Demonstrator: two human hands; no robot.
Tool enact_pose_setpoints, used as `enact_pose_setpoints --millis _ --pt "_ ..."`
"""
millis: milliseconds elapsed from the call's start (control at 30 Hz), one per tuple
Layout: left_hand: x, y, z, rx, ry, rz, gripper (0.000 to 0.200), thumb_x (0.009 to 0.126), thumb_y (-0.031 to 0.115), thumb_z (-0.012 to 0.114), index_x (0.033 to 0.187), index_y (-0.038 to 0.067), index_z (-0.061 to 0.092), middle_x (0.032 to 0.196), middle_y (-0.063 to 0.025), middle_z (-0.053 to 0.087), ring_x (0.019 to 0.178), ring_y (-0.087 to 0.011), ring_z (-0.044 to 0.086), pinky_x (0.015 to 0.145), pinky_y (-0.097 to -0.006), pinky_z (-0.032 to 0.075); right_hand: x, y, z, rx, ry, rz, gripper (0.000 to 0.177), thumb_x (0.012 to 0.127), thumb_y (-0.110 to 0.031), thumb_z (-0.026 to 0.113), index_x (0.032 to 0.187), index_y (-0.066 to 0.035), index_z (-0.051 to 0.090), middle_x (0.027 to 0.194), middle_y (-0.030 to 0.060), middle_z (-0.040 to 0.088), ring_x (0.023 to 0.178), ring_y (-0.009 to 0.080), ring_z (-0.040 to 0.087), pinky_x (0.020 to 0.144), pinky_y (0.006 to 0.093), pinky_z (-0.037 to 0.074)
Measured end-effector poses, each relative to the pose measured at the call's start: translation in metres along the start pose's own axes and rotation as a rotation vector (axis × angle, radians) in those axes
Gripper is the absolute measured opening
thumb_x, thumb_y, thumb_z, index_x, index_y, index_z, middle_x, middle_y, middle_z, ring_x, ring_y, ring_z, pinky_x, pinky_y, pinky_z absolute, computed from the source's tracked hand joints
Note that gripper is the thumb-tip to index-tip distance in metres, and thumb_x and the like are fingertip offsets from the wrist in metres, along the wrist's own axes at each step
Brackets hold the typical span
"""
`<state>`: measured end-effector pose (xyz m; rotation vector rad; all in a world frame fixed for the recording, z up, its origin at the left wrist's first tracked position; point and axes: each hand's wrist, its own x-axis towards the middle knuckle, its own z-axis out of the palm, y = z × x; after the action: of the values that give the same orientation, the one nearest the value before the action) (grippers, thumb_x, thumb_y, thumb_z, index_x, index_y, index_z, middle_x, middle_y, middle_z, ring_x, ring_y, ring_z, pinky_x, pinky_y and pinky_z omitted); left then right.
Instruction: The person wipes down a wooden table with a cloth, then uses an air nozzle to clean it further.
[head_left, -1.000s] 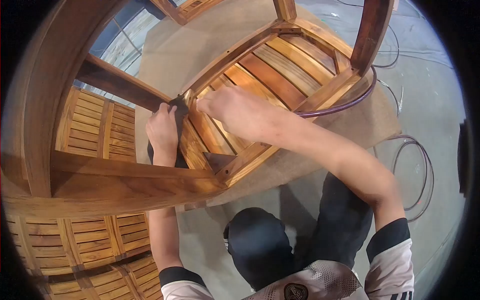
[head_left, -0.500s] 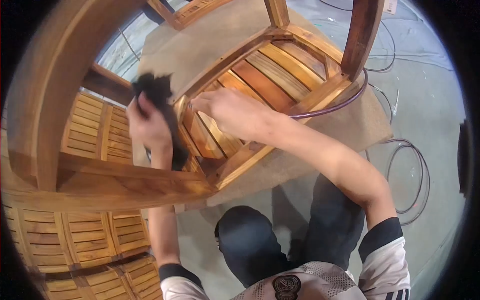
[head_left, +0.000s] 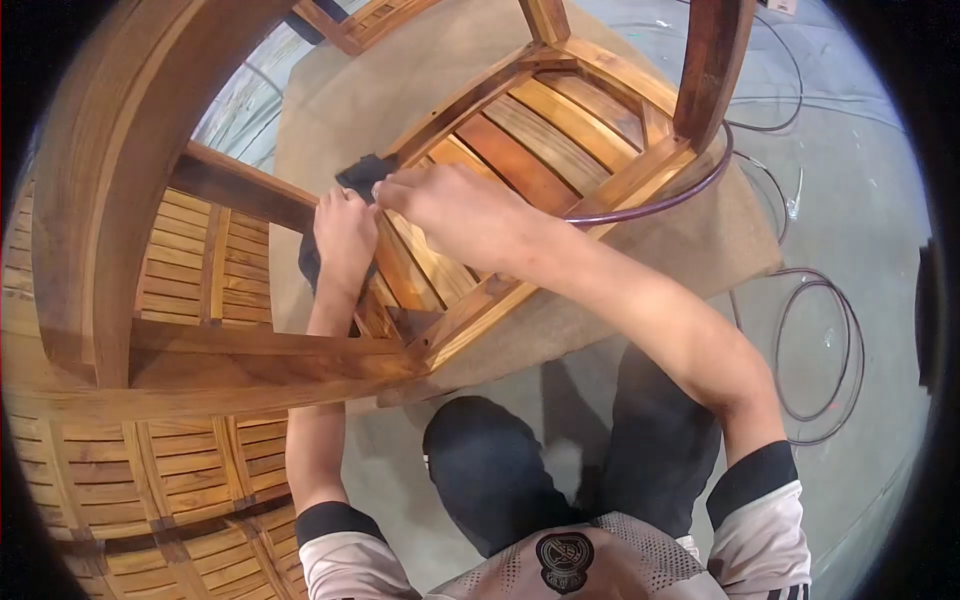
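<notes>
A wooden chair point(head_left: 520, 160) with a slatted seat lies tipped over, its legs sticking up around my arms. At the seat frame's left corner, my left hand point(head_left: 345, 235) is closed on a black cloth point(head_left: 366, 175), which shows above and beside the fingers. My right hand point(head_left: 450, 210) is closed right beside it, fingertips at the same corner over the slats. A small shiny bit shows at those fingertips, too small to name. A purple hose point(head_left: 660, 212) runs under my right forearm; its end is hidden.
The chair rests on a brown board point(head_left: 335, 110). Slatted wooden panels point(head_left: 180, 470) are stacked at lower left, below a thick curved chair part point(head_left: 90, 200). A dark coiled hose point(head_left: 850, 350) lies on the grey floor at right. Another wooden piece point(head_left: 375, 20) is at the top.
My left hand has moved right and up with the black cloth, from beside the frame to its corner, against my right hand. The right hand has stayed nearly in place.
</notes>
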<state>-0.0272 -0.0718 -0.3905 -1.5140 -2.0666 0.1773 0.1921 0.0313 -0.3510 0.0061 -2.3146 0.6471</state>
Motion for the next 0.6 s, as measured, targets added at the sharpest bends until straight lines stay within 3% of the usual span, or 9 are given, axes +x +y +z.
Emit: enact_pose_setpoints --millis 167,300,333,433,533,600 --pt "0.009 0.013 -0.013 0.187 -0.094 -0.026 0.034 0.086 0.032 0.062 0.079 0.0 0.071 0.088 -0.0149 0.067 0.095 -0.0303 0.056 0.082 -0.0395 0.044 -0.019 -0.007 -0.012 -0.04 -0.082 -0.05 0.025 0.078 0.002 0.054 0.102 0.006 0.059 0.098 0.0201 0.064 0.091 0.036 0.065 0.078 0.0412 0.054" --pt "0.014 -0.001 -0.018 0.099 -0.06 0.042 0.034 0.087 0.029 0.059 0.072 0.0 0.069 0.079 -0.0171 0.066 0.088 -0.0319 0.059 0.078 -0.0416 0.045 -0.031 -0.01 -0.023 -0.043 -0.186 -0.018 0.022 0.077 0.002 0.054 0.098 0.006 0.057 0.096 0.0192 0.063 0.09 0.0359 0.065 0.077 0.0411 0.054" --pt "0.014 -0.005 -0.02 0.033 0.009 0.093 0.034 0.087 0.026 0.058 0.067 0.0 0.067 0.075 -0.0184 0.065 0.084 -0.0326 0.059 0.074 -0.044 0.046 -0.034 -0.009 -0.022 -0.045 -0.183 -0.012 0.02 0.075 0.003 0.054 0.096 0.004 0.057 0.092 0.0181 0.063 0.089 0.0361 0.065 0.076 0.0421 0.054" --pt "0.004 -0.004 -0.036 -0.054 -0.048 0.084 0.027 0.085 0.02 0.059 0.069 0.0 0.064 0.079 -0.0185 0.065 0.083 -0.0339 0.058 0.071 -0.045 0.045 -0.041 -0.002 -0.021 -0.034 -0.136 -0.064 0.018 0.074 0.005 0.055 0.091 0.003 0.055 0.09 0.0176 0.062 0.087 0.037 0.064 0.074 0.0437 0.053" --pt "-0.024 -0.001 -0.054 -0.391 0.037 0.048 0.021 0.085 0.016 0.061 0.073 -0.001 0.061 0.079 -0.0185 0.061 0.078 -0.0353 0.057 0.068 -0.0449 0.044 -0.049 0.002 -0.027 -0.081 -0.228 -0.01 0.018 0.072 0.004 0.059 0.09 0.003 0.054 0.089 0.017 0.061 0.085 0.0382 0.063 0.072 0.0447 0.052" --pt "-0.063 0.004 -0.045 -0.665 0.158 -0.221 0.024 0.09 0.018 0.059 0.076 -0.002 0.058 0.078 -0.0187 0.056 0.079 -0.0376 0.054 0.069 -0.0438 0.043 -0.053 -0.001 -0.038 -0.021 -0.196 0.003 0.018 0.072 0.004 0.061 0.088 0.003 0.052 0.087 0.0166 0.06 0.083 0.0389 0.063 0.071 0.0453 0.051"
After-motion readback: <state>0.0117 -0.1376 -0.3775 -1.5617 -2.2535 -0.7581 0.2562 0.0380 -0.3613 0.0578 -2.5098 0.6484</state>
